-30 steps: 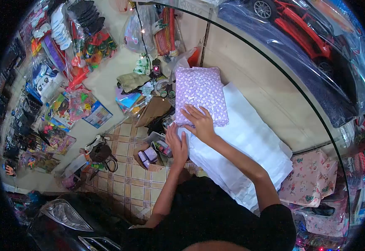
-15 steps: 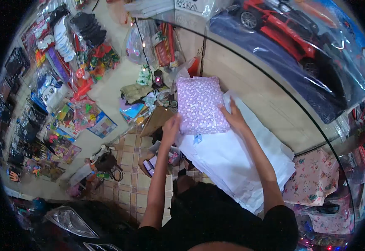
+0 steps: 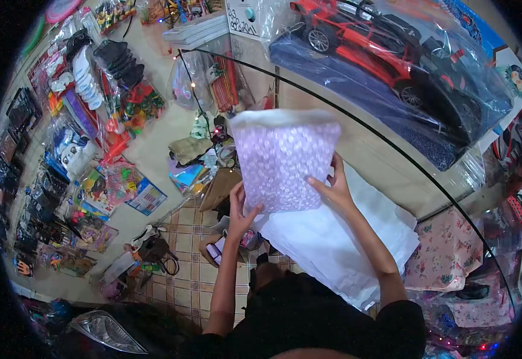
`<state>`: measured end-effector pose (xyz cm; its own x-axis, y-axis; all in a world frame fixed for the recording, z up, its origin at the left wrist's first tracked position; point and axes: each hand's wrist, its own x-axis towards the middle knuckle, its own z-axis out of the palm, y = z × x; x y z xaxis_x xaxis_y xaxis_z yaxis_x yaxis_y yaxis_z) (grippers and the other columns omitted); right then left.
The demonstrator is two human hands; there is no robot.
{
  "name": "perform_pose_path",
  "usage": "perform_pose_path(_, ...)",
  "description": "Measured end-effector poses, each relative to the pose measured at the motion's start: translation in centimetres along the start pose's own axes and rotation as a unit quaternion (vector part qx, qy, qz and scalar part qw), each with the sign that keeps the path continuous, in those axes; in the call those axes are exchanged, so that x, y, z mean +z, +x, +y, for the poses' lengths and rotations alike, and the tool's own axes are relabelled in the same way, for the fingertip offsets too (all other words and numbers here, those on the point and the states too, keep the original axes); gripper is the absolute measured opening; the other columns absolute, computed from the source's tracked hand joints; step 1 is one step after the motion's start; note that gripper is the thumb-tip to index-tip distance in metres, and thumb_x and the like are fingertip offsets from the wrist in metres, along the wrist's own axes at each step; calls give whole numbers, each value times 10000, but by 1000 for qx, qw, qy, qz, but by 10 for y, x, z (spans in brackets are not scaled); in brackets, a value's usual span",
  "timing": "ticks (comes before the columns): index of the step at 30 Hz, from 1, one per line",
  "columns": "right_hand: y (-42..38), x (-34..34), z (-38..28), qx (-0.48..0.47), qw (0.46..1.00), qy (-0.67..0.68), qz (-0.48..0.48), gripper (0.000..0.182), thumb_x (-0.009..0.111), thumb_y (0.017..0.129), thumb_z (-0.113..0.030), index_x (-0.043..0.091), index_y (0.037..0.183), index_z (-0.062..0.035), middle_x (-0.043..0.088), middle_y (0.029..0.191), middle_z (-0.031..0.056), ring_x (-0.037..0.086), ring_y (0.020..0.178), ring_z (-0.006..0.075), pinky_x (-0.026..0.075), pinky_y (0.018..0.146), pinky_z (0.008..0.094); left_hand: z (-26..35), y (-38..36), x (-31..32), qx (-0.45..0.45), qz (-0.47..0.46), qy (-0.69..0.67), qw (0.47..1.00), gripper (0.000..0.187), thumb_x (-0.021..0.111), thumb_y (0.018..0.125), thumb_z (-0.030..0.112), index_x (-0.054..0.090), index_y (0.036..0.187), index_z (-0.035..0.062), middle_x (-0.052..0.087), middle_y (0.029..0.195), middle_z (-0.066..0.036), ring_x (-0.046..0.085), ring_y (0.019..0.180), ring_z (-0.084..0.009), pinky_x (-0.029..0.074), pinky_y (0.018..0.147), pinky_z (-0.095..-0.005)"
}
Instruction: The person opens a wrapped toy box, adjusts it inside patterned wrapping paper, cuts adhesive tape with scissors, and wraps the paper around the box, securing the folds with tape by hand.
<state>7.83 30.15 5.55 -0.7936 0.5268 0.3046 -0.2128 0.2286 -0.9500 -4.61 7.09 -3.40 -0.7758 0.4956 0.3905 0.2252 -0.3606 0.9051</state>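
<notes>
A wrapped package [image 3: 285, 167] in purple paper with small white flowers is raised and tilted in front of me, with a whitish edge along its far side. It is slightly blurred. My left hand [image 3: 239, 214] grips its near left corner, thumb on the face and fingers behind. On the right side, my right hand [image 3: 336, 186] holds it the same way, the thumb pressed on the flowered face. Under and beside the package lie large white paper sheets [image 3: 368, 233].
A boxed red toy car [image 3: 368, 54] in clear plastic sits beyond the dark glass edge [image 3: 386, 140]. Bagged toys [image 3: 117, 137] hang on the left wall. Pink floral paper [image 3: 440, 251] lies at right. A small open box [image 3: 216, 251] is on the tiled floor [image 3: 183, 239].
The package has been lifted off the white sheets and tilted toward me. Both hands have closed on its lower sides, where before they rested against its edges. The view has shifted slightly.
</notes>
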Motion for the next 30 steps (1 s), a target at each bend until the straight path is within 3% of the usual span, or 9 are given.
perform_pose_path(2, 1, 0, 9, -52, 998, 1, -37, 1007, 862, 659, -222, 228, 1423, -50, 312, 1320, 145, 328, 1292, 285, 364, 1049, 448, 1, 2, -2, 74, 30, 65, 995, 867, 799, 727, 91, 236, 1384, 25, 450, 1312, -144, 460, 1222, -248, 350, 1058, -385)
perform_pose_path(6, -14, 12, -17, -149, 986, -19, -74, 1148, 900, 597, -261, 162, 1452, -50, 206, 1417, 165, 278, 1342, 312, 311, 1091, 450, 32, -4, -4, -81, 99, -24, 992, 962, 864, 636, 69, 244, 1370, 27, 453, 1297, -154, 530, 1132, -228, 450, 970, -366)
perform_pose_path(9, -18, 15, -30, -266, 958, -71, -76, 1300, 921, 558, -296, 44, 1480, -32, 161, 1458, 188, 240, 1374, 347, 269, 1113, 461, 62, -6, 0, -89, 19, 27, 995, 1044, 885, 618, 108, 193, 1392, -1, 452, 1303, -156, 511, 1157, -229, 432, 992, -367)
perform_pose_path(14, -24, 16, -34, -273, 960, -26, -61, 1386, 917, 567, -318, -73, 1490, -22, 73, 1526, 227, 131, 1430, 378, 198, 1137, 461, 61, -5, -3, 43, -9, 160, 986, 832, 870, 613, 42, 403, 1298, -25, 558, 1211, -145, 575, 1098, -226, 474, 961, -374)
perform_pose_path(16, -27, 17, -33, -267, 961, 3, -68, 1357, 902, 602, -312, -81, 1490, -17, -16, 1551, 252, 71, 1445, 362, 163, 1144, 443, 43, -8, -19, -1, -15, 201, 979, 1125, 895, 594, 190, 162, 1412, -56, 235, 1438, -214, 348, 1302, -285, 327, 1069, -409)
perform_pose_path(17, -28, 16, -34, -273, 959, -28, -67, 1329, 896, 605, -295, -53, 1494, -19, 11, 1551, 253, 96, 1442, 364, 177, 1143, 438, 34, -10, -27, -23, -19, 222, 975, 1282, 907, 585, 264, 41, 1469, -71, 73, 1551, -249, 234, 1405, -314, 254, 1123, -427)
perform_pose_path(20, -30, 11, -41, -301, 941, -126, -85, 1225, 869, 612, -237, 53, 1502, -27, 93, 1547, 252, 177, 1427, 368, 224, 1137, 426, 52, -12, -28, 40, -27, 273, 961, 1258, 889, 607, 307, 56, 1464, -82, 67, 1548, -264, 142, 1436, -346, 200, 1140, -434)
perform_pose_path(26, -23, 3, -76, -283, 919, -228, -153, 936, 785, 652, -176, 321, 1452, -30, 256, 1512, 230, 312, 1382, 355, 297, 1114, 414, 102, -8, -20, 214, -61, 379, 898, 1031, 847, 633, 258, 280, 1430, -69, 245, 1500, -274, 223, 1403, -419, 193, 1143, -468)
perform_pose_path(30, -14, 0, -88, -286, 890, -299, -190, 922, 781, 663, -226, 335, 1447, -38, 303, 1496, 213, 316, 1383, 340, 309, 1106, 422, 126, 1, -22, 237, -106, 469, 844, 921, 813, 599, 189, 404, 1402, 3, 354, 1471, -211, 278, 1385, -411, 233, 1138, -474)
